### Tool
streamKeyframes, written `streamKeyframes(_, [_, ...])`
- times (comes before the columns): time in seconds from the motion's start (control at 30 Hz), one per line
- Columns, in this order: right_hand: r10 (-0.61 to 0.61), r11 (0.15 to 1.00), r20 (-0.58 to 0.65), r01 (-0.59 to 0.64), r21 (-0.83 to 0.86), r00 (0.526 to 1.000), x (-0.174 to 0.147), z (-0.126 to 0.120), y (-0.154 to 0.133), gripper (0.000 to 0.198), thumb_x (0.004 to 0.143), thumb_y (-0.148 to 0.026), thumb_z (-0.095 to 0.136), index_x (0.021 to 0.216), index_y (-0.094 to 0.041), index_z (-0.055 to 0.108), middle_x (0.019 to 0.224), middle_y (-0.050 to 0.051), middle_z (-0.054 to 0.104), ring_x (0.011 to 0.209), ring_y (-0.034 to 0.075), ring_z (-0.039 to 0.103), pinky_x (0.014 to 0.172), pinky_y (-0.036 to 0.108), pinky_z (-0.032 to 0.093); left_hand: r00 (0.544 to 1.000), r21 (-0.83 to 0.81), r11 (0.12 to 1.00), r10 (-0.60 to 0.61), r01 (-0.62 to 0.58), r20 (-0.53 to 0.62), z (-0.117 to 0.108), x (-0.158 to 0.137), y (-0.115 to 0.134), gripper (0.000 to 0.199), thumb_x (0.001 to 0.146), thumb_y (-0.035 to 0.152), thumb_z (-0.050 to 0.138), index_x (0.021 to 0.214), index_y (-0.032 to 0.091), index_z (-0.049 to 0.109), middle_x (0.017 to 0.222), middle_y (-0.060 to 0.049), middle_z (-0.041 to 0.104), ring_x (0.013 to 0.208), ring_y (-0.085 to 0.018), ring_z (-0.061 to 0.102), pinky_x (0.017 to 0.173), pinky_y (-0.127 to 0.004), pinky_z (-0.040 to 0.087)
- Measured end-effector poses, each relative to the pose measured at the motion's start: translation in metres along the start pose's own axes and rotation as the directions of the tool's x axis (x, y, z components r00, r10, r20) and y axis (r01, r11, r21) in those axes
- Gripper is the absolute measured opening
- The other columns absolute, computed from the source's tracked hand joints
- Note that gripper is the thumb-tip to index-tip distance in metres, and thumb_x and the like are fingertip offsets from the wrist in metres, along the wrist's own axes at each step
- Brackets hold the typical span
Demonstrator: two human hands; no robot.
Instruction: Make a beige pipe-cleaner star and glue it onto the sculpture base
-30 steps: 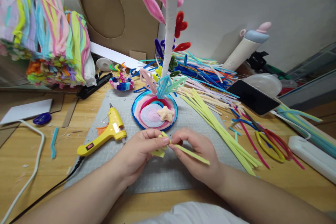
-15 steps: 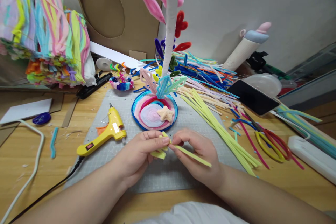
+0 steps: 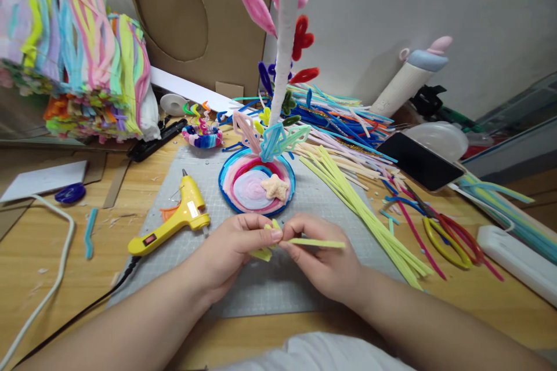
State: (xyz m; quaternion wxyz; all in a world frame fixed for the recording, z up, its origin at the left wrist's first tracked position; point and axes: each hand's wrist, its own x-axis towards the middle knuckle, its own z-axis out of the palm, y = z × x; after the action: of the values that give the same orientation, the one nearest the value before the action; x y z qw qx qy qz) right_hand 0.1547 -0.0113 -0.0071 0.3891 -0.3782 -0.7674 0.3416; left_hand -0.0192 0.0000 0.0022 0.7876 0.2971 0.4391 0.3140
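Note:
A yellow pipe cleaner (image 3: 319, 243) is pinched between my two hands above the grey cutting mat (image 3: 278, 295). My left hand (image 3: 239, 246) is closed on its bent, folded part, which pokes out above and below the fingers. Close beside it, my right hand (image 3: 324, 252) grips the same pipe cleaner, whose straight end points right across that hand. Just beyond the fingers stands a round base (image 3: 226, 194) of coiled coloured pipe cleaners. It carries a cream star (image 3: 275, 187) and a white upright stem (image 3: 285, 40) with colourful loops.
A yellow glue gun (image 3: 183, 217) lies left on the mat, its black cord trailing toward me. Yellow-green pipe cleaners (image 3: 357, 208) lie at right, near scissors (image 3: 448, 237) and a phone (image 3: 420, 161). Bundles of pipe cleaners (image 3: 87, 52) are stacked at back left beside cardboard (image 3: 235, 11).
The free straight end of the yellow pipe cleaner has swung upward, from slanting down to nearly level. Both hands keep their pinch in almost the same place.

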Motion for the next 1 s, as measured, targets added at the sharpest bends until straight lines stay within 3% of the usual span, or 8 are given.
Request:
streamKeyframes(0.2, [0.192, 0.931, 0.126, -0.221, 0.289, 0.973, 0.007, -0.007, 0.002, 0.01, 0.086, -0.026, 0.058, 0.086, -0.017, 0.063, 0.074, 0.001, 0.064, 0.068, 0.013, 0.059, 0.063, 0.025, 0.048, 1.0, -0.025, 1.0, -0.002, 0.002, 0.018, -0.002, 0.0, 0.003, 0.022, 0.061, 0.03, 0.079, 0.063, 0.014, 0.064, 0.055, 0.003, 0.057, 0.048, -0.006, 0.041, 0.049, -0.021, 0.023])
streamKeyframes(0.47, [0.343, 0.569, 0.312, -0.46, 0.682, 0.886, 0.009, -0.004, 0.006, 0.024, 0.074, -0.032, 0.074, 0.081, -0.017, 0.057, 0.073, -0.002, 0.06, 0.061, 0.009, 0.059, 0.06, 0.023, 0.051, 0.991, 0.137, 0.99, -0.058, 0.041, 0.123, -0.006, -0.005, 0.008, 0.019, 0.065, 0.031, 0.073, 0.066, 0.013, 0.068, 0.06, -0.001, 0.062, 0.054, -0.008, 0.044, 0.052, -0.021, 0.028])
streamKeyframes(0.67, [0.304, 0.42, 0.462, -0.552, 0.72, 0.833, 0.011, -0.005, 0.008, 0.026, 0.068, -0.026, 0.079, 0.078, -0.014, 0.058, 0.068, -0.003, 0.062, 0.056, 0.005, 0.059, 0.055, 0.017, 0.049, 0.975, 0.176, 0.98, -0.127, 0.095, 0.181, -0.006, -0.007, 0.009, 0.017, 0.062, 0.028, 0.074, 0.065, 0.013, 0.068, 0.062, -0.002, 0.065, 0.054, -0.009, 0.049, 0.056, -0.022, 0.034])
streamKeyframes(0.83, [0.291, 0.392, 0.514, -0.591, 0.705, 0.807, 0.013, -0.005, 0.008, 0.025, 0.067, -0.022, 0.08, 0.077, -0.013, 0.059, 0.067, -0.002, 0.065, 0.057, 0.005, 0.061, 0.056, 0.016, 0.049, 0.976, 0.175, 0.975, -0.161, 0.135, 0.145, -0.006, -0.005, 0.006, 0.021, 0.057, 0.029, 0.078, 0.062, 0.012, 0.066, 0.057, -0.001, 0.063, 0.05, -0.008, 0.049, 0.052, -0.021, 0.032])
streamKeyframes(1.0, [0.291, 0.371, 0.516, -0.592, 0.715, 0.806, 0.014, -0.003, 0.009, 0.026, 0.068, -0.021, 0.079, 0.08, -0.013, 0.058, 0.069, -0.003, 0.066, 0.059, 0.006, 0.064, 0.057, 0.016, 0.05, 0.965, 0.185, 0.976, -0.158, 0.119, 0.209, -0.006, -0.005, 0.007, 0.022, 0.064, 0.031, 0.075, 0.066, 0.014, 0.061, 0.069, -0.004, 0.069, 0.054, -0.009, 0.054, 0.05, -0.02, 0.031])
